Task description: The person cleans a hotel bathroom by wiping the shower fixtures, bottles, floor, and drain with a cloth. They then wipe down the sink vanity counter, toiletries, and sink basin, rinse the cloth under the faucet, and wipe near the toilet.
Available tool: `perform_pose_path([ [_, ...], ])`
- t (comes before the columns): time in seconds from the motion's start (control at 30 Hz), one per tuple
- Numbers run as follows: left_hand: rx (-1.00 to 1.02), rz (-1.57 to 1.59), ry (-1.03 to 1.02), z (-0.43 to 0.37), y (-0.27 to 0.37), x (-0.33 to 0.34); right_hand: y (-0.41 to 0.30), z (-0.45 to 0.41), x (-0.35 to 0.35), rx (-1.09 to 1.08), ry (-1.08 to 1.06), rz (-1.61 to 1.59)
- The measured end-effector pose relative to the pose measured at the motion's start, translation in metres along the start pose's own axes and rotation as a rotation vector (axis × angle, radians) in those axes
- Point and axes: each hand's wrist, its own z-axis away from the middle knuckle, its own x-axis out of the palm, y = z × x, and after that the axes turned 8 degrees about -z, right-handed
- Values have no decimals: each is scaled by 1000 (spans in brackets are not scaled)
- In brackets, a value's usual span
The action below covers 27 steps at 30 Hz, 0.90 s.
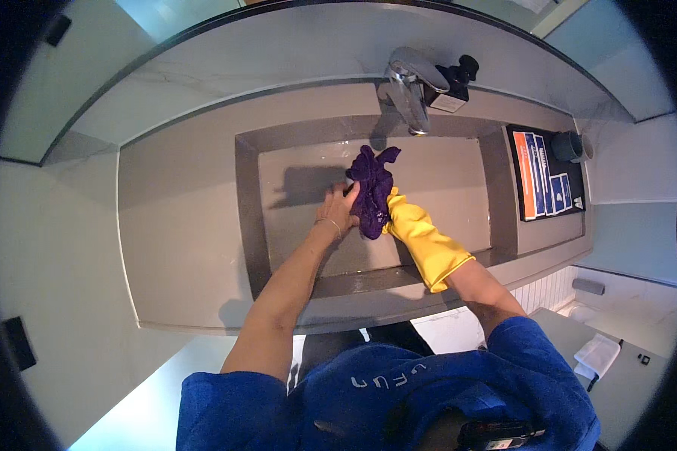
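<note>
A wet, bunched purple cloth is held between my two hands over the basin of a rectangular grey sink. My left hand, bare with a thin bracelet at the wrist, grips the cloth's left side. My right hand wears a long yellow rubber glove and holds the right side; the cloth hides part of its fingers. Beyond the cloth, a chrome faucet reaches over the basin. No running water shows.
Right of the basin, a black tray holds printed packets and a grey cup. Behind the faucet stands a dark pump bottle. A mirror edge runs above the backsplash. A white towel hangs at the lower right.
</note>
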Motion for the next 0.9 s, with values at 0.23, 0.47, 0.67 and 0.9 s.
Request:
perform_pose_path([
  [0.23, 58, 95, 28, 15, -8, 9, -37, 8, -28, 53, 2, 149],
  [0.47, -405, 1502, 129, 70, -17, -18, -94, 61, -52, -94, 32, 124],
  [0.67, -803, 2043, -207, 74, 28, -13, -46, 34, -46, -127, 261, -279],
  [0.9, 83, 2444, -301, 18, 47, -4, -86, 151, -123, -766, 200, -1152],
])
